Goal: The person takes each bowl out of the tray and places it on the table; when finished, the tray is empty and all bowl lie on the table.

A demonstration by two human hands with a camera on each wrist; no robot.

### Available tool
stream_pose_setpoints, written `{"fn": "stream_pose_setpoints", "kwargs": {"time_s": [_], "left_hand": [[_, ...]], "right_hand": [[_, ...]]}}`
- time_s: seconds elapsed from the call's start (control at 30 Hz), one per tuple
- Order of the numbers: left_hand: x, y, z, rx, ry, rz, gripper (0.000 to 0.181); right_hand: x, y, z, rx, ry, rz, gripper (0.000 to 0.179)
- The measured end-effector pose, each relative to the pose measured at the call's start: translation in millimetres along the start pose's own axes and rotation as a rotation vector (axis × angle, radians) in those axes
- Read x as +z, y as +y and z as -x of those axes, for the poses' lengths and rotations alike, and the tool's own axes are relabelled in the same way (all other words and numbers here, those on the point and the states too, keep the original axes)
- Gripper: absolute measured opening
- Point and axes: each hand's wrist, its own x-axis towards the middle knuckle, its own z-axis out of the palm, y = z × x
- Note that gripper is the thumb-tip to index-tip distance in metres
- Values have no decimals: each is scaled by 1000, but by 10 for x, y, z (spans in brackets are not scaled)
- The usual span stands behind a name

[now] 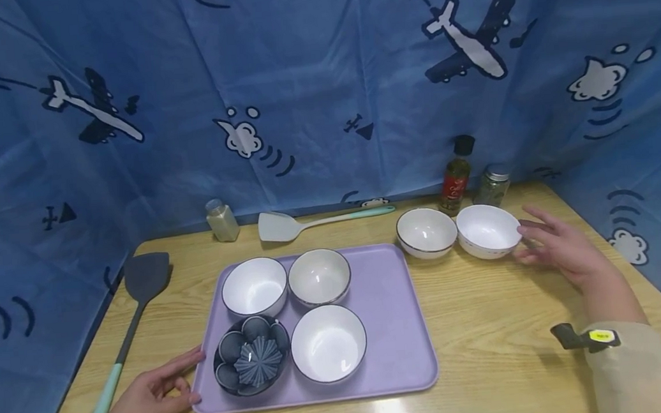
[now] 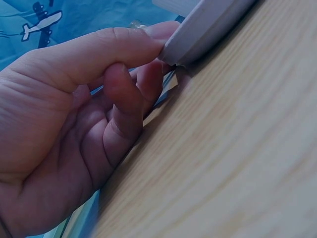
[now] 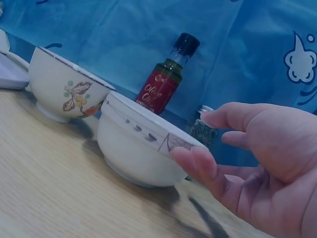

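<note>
My left hand [image 1: 151, 398] is at the left edge of a lilac tray [image 1: 391, 336]; its thumb touches the rim, and the other fingers are loosely bent. On the tray's left part stand a dark blue petal-shaped bowl [image 1: 253, 356] and white bowls [image 1: 328, 344], [image 1: 254, 288], [image 1: 319, 277]. My right hand [image 1: 563, 248] is spread beside a white bowl [image 3: 143, 144] with a patterned band, fingertips at its rim; whether they touch is unclear. Left of that bowl stands another white bowl [image 3: 69, 89] with a leaf and flower print.
Behind the right-hand bowls are an olive oil bottle [image 1: 455, 178] and a glass jar [image 1: 493, 185]. A white spatula [image 1: 286, 225] and a shaker [image 1: 222, 222] lie and stand along the back. A dark turner [image 1: 145, 277] lies at the left. A blue curtain [image 1: 298, 74] borders the table.
</note>
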Motion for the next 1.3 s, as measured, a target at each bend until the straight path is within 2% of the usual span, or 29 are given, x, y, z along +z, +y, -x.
{"fn": "stream_pose_setpoints", "kwargs": {"time_s": [0.23,0.3,0.47,0.53,0.77,0.93,1.07,1.13,1.3], "left_hand": [[10,-2,-28,-43,14,0,79],[7,-9,-29,-32,14,2,78],[-12,-3,-16,5,1,17,77],[-11,10,-16,-4,0,20,77],[-14,16,-18,15,-3,29,75],[-16,-15,9,30,-12,36,74],[13,-31,13,49,-30,60,74],[24,-40,6,75,-32,64,74],[13,-21,9,70,-12,44,73]], "right_hand": [[34,-103,18,-63,47,55,83],[58,-133,29,-84,41,46,82],[167,-219,62,-171,-16,-24,77],[228,-263,75,-193,-37,-32,75],[475,-395,113,-213,-93,-8,71],[720,-433,131,-221,-176,-6,65],[898,-443,151,-220,-220,38,65],[991,-453,141,-217,-243,69,65],[1236,-475,72,-201,-326,98,66]]}}
